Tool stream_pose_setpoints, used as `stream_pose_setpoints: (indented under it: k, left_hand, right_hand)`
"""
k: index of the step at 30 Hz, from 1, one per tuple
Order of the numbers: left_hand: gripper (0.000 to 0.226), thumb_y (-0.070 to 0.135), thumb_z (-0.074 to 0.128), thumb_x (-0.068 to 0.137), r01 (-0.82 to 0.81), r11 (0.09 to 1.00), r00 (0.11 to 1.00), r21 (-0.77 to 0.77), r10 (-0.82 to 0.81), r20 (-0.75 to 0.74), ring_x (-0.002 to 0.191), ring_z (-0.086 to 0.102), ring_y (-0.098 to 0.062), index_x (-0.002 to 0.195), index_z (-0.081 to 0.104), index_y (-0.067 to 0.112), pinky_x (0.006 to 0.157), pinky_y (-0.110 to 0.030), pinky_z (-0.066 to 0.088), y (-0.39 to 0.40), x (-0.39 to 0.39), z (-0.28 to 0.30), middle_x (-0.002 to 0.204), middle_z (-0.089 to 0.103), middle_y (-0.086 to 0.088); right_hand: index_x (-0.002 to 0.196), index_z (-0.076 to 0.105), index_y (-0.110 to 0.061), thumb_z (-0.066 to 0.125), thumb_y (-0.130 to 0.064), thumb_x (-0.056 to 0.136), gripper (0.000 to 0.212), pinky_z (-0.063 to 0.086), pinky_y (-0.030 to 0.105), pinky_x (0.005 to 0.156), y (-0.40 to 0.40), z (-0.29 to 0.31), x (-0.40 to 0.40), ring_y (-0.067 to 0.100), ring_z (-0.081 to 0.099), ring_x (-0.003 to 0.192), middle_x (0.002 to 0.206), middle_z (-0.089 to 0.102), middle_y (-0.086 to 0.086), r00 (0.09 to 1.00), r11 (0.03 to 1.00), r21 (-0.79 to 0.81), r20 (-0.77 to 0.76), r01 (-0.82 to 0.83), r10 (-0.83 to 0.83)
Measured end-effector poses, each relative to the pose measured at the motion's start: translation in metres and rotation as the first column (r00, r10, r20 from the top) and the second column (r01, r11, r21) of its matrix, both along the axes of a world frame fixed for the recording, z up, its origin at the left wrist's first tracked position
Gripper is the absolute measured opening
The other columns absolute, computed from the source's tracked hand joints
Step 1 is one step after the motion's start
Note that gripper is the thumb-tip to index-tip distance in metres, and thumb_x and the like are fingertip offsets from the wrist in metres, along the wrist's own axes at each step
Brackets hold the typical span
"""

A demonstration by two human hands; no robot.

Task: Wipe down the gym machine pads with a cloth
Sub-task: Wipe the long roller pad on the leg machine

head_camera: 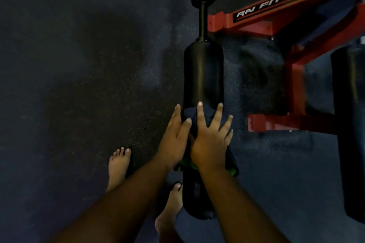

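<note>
Two bare feet (119, 165) are planted on the dark speckled rubber floor (79, 85). A dark cloth with a green edge (194, 119) is pressed onto the black cylindrical foam roller pad (203, 73), near its midpoint. Right hand (210, 140) lies flat on the cloth, fingers (200, 116) spread. Left hand (173, 138) rests just beside it against the pad's left side, fingers straight, close together. Beyond: red steel machine frame (256, 23); second black roller pad (349, 124) at the right edge.
</note>
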State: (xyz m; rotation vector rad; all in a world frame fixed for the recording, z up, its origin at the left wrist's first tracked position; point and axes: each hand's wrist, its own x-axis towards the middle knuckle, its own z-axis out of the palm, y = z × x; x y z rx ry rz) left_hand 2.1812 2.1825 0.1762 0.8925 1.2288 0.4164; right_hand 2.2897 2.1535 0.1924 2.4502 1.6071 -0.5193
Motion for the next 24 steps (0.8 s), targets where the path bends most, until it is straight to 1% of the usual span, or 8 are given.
stream_pose_setpoints:
  k: [2,4,6,10,13,18,20,24]
  left_hand:
    - [0.071,0.063,0.041,0.096,-0.019,0.999,0.999,-0.045,0.02,0.03,0.154,0.019,-0.012,0.159,0.012,0.048,0.127,-0.047,0.02,0.008,0.001,0.001,0.169,0.021,0.008]
    - [0.069,0.064,0.042,0.096,0.012,0.998,0.999,-0.06,-0.01,0.036,0.154,0.021,-0.014,0.158,0.014,0.051,0.127,-0.048,0.021,0.006,0.001,0.002,0.169,0.022,0.007]
    - [0.064,0.061,0.041,0.101,0.041,0.995,0.998,-0.088,-0.037,0.041,0.155,0.017,-0.013,0.158,0.015,0.051,0.127,-0.043,0.018,0.001,-0.003,0.0,0.169,0.018,0.009]
    - [0.079,0.072,0.04,0.088,0.045,0.993,0.998,-0.105,-0.041,0.042,0.155,0.016,-0.008,0.159,0.016,0.047,0.128,-0.046,0.019,-0.005,-0.011,-0.009,0.169,0.019,0.015]
    - [0.08,0.077,0.042,0.087,0.024,0.997,0.998,-0.076,-0.019,0.067,0.155,0.019,-0.008,0.158,0.022,0.046,0.128,-0.047,0.02,0.006,-0.008,-0.013,0.167,0.024,0.017]
    - [0.081,0.072,0.042,0.09,-0.009,1.0,0.997,-0.013,0.01,0.079,0.154,0.02,-0.003,0.16,0.026,0.036,0.129,-0.044,0.017,0.034,0.009,-0.014,0.167,0.025,0.016]
    - [0.086,0.074,0.039,0.086,0.01,1.0,0.999,0.011,-0.01,0.049,0.154,0.015,-0.002,0.161,0.021,0.035,0.129,-0.043,0.015,0.038,0.012,-0.011,0.168,0.02,0.015]
    - [0.08,0.074,0.041,0.089,0.044,0.999,0.996,-0.016,-0.042,0.081,0.154,0.009,0.001,0.159,0.018,0.042,0.13,-0.042,0.012,0.043,0.012,-0.003,0.169,0.014,0.017]
  right_hand:
    - [0.161,-0.001,-0.042,0.045,-0.058,0.095,0.082,0.017,0.08,0.111,-0.022,0.004,-0.002,0.052,-0.001,0.152,0.17,-0.007,0.014,0.997,0.998,0.03,0.057,-0.047,0.045]
    - [0.161,0.002,-0.041,0.036,-0.068,0.092,0.082,0.014,0.083,0.106,-0.058,0.007,-0.005,0.052,0.001,0.152,0.17,-0.004,0.014,0.992,0.995,0.022,0.083,-0.094,0.092]
    - [0.16,0.0,-0.043,0.032,-0.078,0.089,0.086,0.023,0.082,0.103,-0.084,0.009,-0.006,0.053,0.006,0.151,0.171,-0.006,0.012,0.995,0.995,-0.043,0.043,-0.092,0.094]
    - [0.16,0.004,-0.045,0.038,-0.063,0.096,0.075,0.046,0.072,0.095,-0.07,0.007,-0.005,0.054,0.01,0.15,0.171,-0.008,0.011,0.999,0.999,-0.024,-0.027,-0.048,0.047]
    - [0.16,0.01,-0.045,0.034,-0.053,0.098,0.067,0.043,0.071,0.1,-0.041,0.008,-0.003,0.053,0.011,0.15,0.171,-0.003,0.008,0.997,0.998,0.034,-0.056,-0.052,0.053]
    - [0.158,0.006,-0.049,0.035,-0.052,0.101,0.064,0.02,0.071,0.117,0.061,-0.001,0.023,0.042,-0.007,0.155,0.17,-0.017,-0.006,0.991,0.991,0.131,-0.127,-0.019,0.036]
    - [0.158,0.007,-0.05,0.033,-0.055,0.101,0.063,0.026,0.069,0.116,0.071,-0.004,0.033,0.038,-0.005,0.156,0.17,-0.014,-0.008,0.985,0.984,0.177,-0.168,-0.01,0.04]
    - [0.158,0.011,-0.051,0.042,-0.042,0.103,0.064,0.038,0.062,0.113,-0.009,0.012,0.024,0.028,0.002,0.157,0.169,-0.013,-0.017,0.956,0.974,0.197,-0.288,0.116,-0.056]
